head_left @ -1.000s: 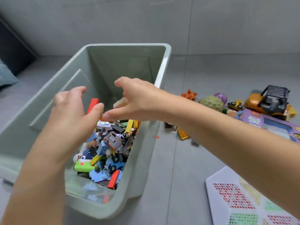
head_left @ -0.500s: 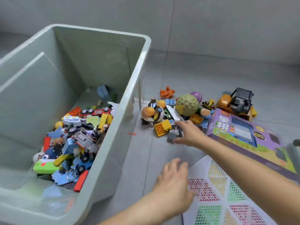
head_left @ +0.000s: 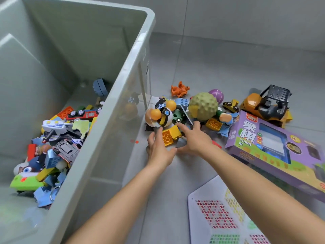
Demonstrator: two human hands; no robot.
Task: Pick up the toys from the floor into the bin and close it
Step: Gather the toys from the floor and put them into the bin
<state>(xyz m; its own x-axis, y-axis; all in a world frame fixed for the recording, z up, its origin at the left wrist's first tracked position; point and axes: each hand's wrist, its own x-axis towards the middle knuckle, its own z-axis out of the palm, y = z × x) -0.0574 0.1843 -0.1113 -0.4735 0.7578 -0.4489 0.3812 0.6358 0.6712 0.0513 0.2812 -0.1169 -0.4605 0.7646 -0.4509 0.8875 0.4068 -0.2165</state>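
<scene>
A large grey-green bin [head_left: 112, 103] stands open on the left, its floor covered with several bricks, cars and toy bits. To its right a heap of toys lies on the grey floor. My left hand [head_left: 159, 148] and my right hand [head_left: 195, 140] meet at the heap's near edge, fingers spread and cupped around a yellow brick [head_left: 170, 135] and a small grey piece [head_left: 181, 143]. Neither hand has closed on anything. Behind them lie a white and orange ball toy [head_left: 159, 117] and a bumpy green ball [head_left: 203, 106].
An orange figure [head_left: 180, 89], a purple ball [head_left: 218, 94], a small yellow car [head_left: 231, 104] and an orange forklift [head_left: 263, 103] lie farther back. A purple game box [head_left: 274, 147] sits at the right, a white patterned board [head_left: 223, 213] at the lower right.
Both hands left the bin and moved right and down to the floor heap. The left hand has come forward beside the right, and both now cup the yellow brick.
</scene>
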